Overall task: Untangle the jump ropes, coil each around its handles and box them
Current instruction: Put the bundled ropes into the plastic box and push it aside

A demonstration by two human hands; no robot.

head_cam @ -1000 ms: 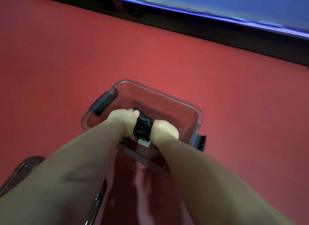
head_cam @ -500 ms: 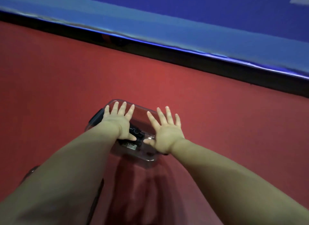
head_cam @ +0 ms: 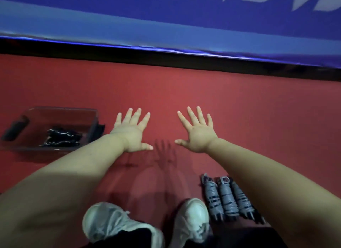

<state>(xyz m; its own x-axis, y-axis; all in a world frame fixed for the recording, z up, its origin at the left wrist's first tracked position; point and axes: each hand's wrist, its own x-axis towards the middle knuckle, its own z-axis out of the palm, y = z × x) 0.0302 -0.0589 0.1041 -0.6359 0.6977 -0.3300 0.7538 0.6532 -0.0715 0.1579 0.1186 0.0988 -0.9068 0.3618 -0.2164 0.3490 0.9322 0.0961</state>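
Note:
A clear plastic box (head_cam: 93, 126) with dark latches sits on the red floor at the left. Inside it lies a coiled black jump rope (head_cam: 60, 138). My left hand (head_cam: 132, 131) is stretched out above the floor just right of the box, fingers spread and holding nothing. My right hand (head_cam: 197, 132) is held out beside it, also spread and empty. Three grey coiled jump ropes (head_cam: 227, 199) lie side by side on the floor near my right foot, partly hidden by my right forearm.
My two white shoes (head_cam: 151, 223) stand at the bottom centre. A black strip (head_cam: 166, 57) edges the red floor at the back, with a blue padded mat (head_cam: 166, 26) with white lettering beyond it.
Both hands let go of the black rope bundle in the box and opened wide. The view then swung right, so the box now sits at the left and the grey ropes and shoes appear.

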